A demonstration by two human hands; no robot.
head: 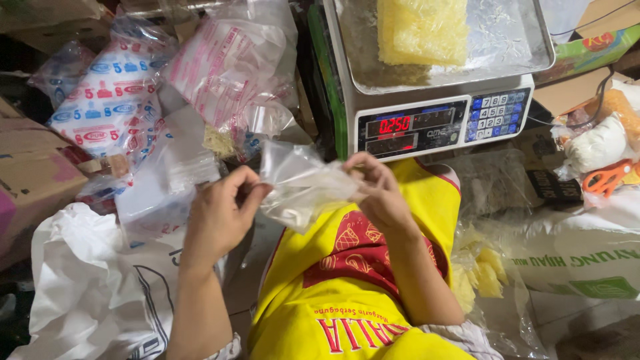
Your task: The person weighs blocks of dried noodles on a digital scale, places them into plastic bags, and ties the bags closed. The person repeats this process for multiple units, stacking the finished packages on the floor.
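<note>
Cluttered packing ground fills the view: brown cardboard boxes (30, 177) at the left edge, a crumpled white plastic sack (93, 287) in the lower left, and printed clear bag packs with red and blue markings (117, 100) piled above it. At the top centre stands a digital weighing scale with a steel pan (520, 47), and a pale yellow block of dried noodles in clear wrap (421, 28) lies on that pan. Orange-handled scissors (605, 179) lie at the right edge.

Both forearms rise from the bottom of the view over a yellow garment with red print (347, 313). The left hand (220, 213) is curled, back toward the camera, thumb and fingers pinching the left edge of a small empty clear plastic bag (300, 187). The right hand (380, 190) bends at the wrist, its fingertips gripping the bag's right edge. The bag hangs crumpled between the two hands, just below the scale's display, clear of the scale.
</note>
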